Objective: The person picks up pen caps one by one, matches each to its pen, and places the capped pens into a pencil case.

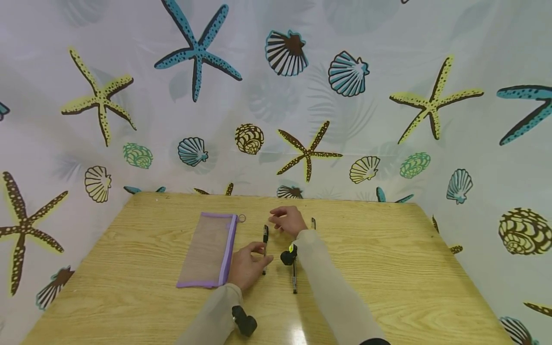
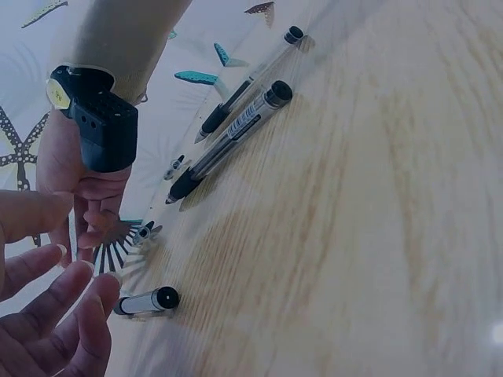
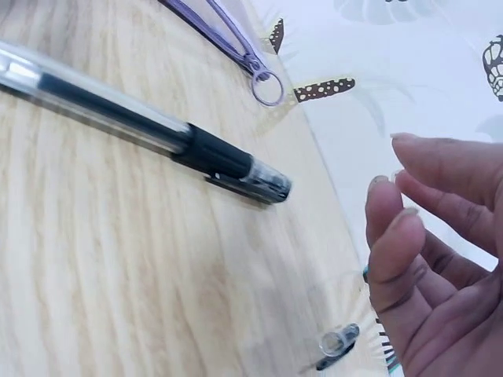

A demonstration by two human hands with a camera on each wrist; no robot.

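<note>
My left hand (image 1: pixel 247 266) is just beside a capped black pen (image 1: pixel 265 256), thumb and fingers spread apart on either side of its barrel. In the left wrist view, the fingertips lie close to that pen's end (image 2: pixel 149 302); contact is unclear. Past the pen's cap, my right hand (image 1: pixel 289 221) hovers with loosely bent fingers and nothing between them. Two uncapped pens (image 2: pixel 228 145) (image 2: pixel 251 82) lie side by side on the wood, one mostly hidden by the right forearm in the head view. Two loose caps (image 2: pixel 178 166) (image 2: pixel 144 233) lie beyond their tips.
A mesh zip pouch (image 1: pixel 207 251) with purple edging lies flat to the left, its zip ring (image 1: pixel 242 218) at the far corner. The wooden table (image 1: pixel 388 249) ends at a curtain (image 1: pixel 241 105) printed with shells and starfish. Black wrist cameras (image 1: pixel 245 322) are strapped to both sleeves.
</note>
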